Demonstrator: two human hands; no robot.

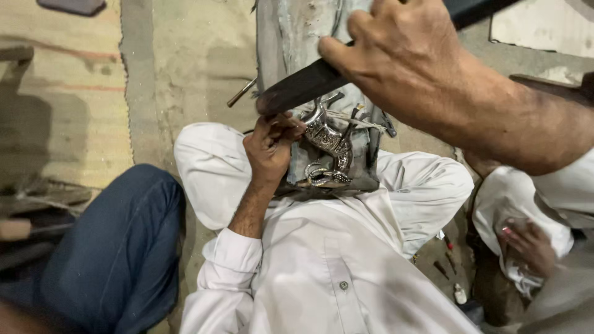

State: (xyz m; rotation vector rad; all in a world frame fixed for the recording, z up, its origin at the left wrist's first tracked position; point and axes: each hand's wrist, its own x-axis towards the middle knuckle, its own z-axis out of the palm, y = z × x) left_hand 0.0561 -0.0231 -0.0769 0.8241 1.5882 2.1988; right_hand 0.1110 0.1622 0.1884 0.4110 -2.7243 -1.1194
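— Bare concrete floor point(185, 55) fills the background, rough and stained, with a woven mat point(62, 111) on it; what are you picking out first?

— I start with the ornate metal piece point(328, 145): silvery, curved, covered in embossed scrollwork, ending in a looped ring at its lower end. It lies on a grey worn block point(297, 31) that runs up between my white-clad knees.

— And the hands around that metal piece?

— My left hand point(270, 145) sits just left of it, fingers curled and pinching at its upper end; the grip looks tight. My right hand point(402, 55) is above and to the right of it, clenched around a long dark flat tool point(303, 86), matte and file-like, whose tip reaches over the piece's top.

— Anything else near it?

— A thin metal rod point(241, 93) lies up and left of the piece, and a few slim dark tools point(377, 124) lie just right of it. Below it I see my white buttoned shirt point(334, 266), smooth cotton. Lower left of the piece is another person's leg in blue denim point(117, 247); lower right, another person's hand point(532, 247) rests on white cloth.
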